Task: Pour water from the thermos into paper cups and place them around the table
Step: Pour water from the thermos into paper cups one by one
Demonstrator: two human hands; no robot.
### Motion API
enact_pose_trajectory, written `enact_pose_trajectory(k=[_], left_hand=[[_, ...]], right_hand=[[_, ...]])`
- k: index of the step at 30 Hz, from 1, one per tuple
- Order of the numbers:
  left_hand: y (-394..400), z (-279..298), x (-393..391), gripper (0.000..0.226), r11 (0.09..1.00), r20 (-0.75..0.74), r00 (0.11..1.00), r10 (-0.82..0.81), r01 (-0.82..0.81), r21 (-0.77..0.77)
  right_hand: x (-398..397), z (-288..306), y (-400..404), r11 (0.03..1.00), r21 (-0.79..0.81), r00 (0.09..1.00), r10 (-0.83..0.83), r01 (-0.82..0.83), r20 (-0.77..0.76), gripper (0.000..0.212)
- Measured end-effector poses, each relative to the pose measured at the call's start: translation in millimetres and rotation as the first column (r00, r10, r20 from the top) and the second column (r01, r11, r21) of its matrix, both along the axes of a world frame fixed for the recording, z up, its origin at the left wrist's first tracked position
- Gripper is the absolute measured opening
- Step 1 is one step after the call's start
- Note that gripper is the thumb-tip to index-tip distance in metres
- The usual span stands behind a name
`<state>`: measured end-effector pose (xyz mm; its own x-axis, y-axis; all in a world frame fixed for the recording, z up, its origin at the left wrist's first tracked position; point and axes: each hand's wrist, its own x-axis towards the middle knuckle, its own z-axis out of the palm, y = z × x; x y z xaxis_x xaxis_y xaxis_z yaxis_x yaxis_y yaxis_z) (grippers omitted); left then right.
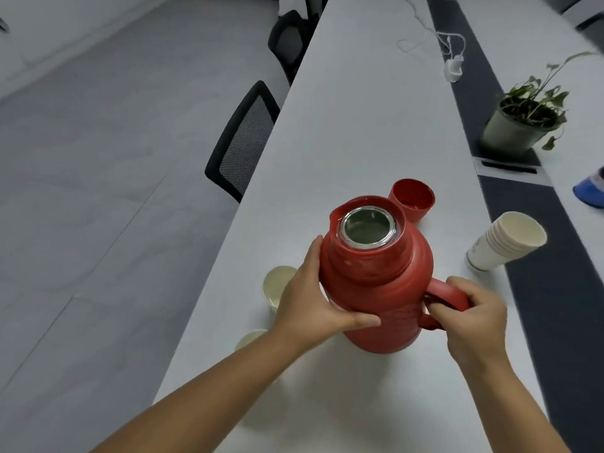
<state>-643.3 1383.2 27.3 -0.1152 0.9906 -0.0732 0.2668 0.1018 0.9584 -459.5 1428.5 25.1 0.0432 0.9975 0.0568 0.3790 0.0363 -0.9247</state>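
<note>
Red plastic thermos, round-bodied with a smooth, slightly glossy shell, stands near the left edge of a long white table. Its top is uncovered: a bright steel rim rings the open mouth, and a small pouring lip juts from the red collar on the left. Just behind it sits the round red plastic lid, upturned like a small cup. A tilted stack of white paper cups, ribbed where the rims nest, lies to the right, at the border of the dark strip that runs down the table's middle.

Two single cream paper cups sit left of the thermos. The nearer-rim cup is half covered by the left hand, and the lower cup is mostly hidden behind the left forearm, so whether either holds water cannot be told. A blurred blue object is cut off at the right edge; it may be a cloth or a shoe.

The left hand wraps the thermos body, fingers round the far side and thumb curled across the front. The right hand grips the curved red handle, fingers folded through its loop.

A potted green plant in a grey pot, a white charger with cable and black mesh chairs lie beyond.
</note>
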Motion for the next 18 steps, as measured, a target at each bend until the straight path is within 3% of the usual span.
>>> enact_pose_trajectory(k=[3, 12, 15, 18], left_hand=[[-39.4, 2.2, 9.2, 0.093, 0.999, 0.053, 0.998, 0.044, -0.045, 0.020], [-123.7, -23.8, 18.5, 0.083, 0.987, 0.282, 0.946, 0.162, -0.153, -0.053], [-139.7, -30.6, 19.7, 0.075, 0.983, 0.303, 0.936, 0.178, -0.153, -0.105], [-148.2, -36.0, 21.3, 0.073, 0.977, 0.311, 0.930, 0.195, -0.158, -0.140]], right_hand=[[8.2, 16.3, -29.9, 0.998, 0.010, 0.997, 0.057, -0.058, 0.060, 0.026], [1.9, 20.5, -99.6, 0.980, -0.047, 0.960, 0.198, -0.193, 0.198, 0.033], [0.5, 22.3, -111.6, 0.963, -0.055, 0.928, 0.270, -0.265, 0.255, 0.049], [0.8, 23.6, -117.8, 0.946, -0.071, 0.903, 0.323, -0.316, 0.282, 0.046]])
